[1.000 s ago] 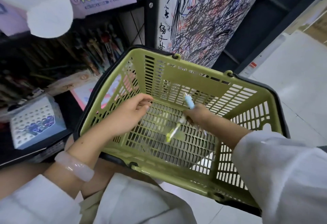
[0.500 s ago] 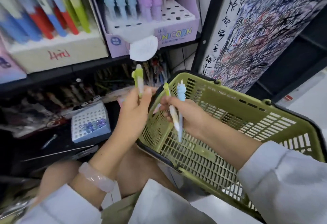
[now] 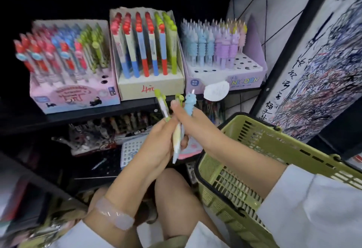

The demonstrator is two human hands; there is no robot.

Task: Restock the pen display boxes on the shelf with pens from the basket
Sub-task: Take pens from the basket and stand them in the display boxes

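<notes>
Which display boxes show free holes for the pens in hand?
The unicorn box has bare holes along its front and right of its pens. The pink box shows two at its front right. The middle box looks packed.

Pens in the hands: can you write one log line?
left hand: holds green-topped pen | right hand: holds blue unicorn-topped pen | olive plastic basket: beside

Three display boxes side by side on the shelf (image 3: 98, 113), all holding upright pens: pink box (image 3: 74, 99) at left, packed with red, blue and green pens; cream box (image 3: 150, 87) in the middle with taller red-topped and green pens; lilac box (image 3: 227, 79) at right, blue and purple pens at its back, empty holes in front. Below the shelf, right: green slatted basket (image 3: 254, 169), tilted. Just below the cream box: blue-topped pen (image 3: 190, 104) and two green-topped pens (image 3: 161, 104), held upright.
</notes>
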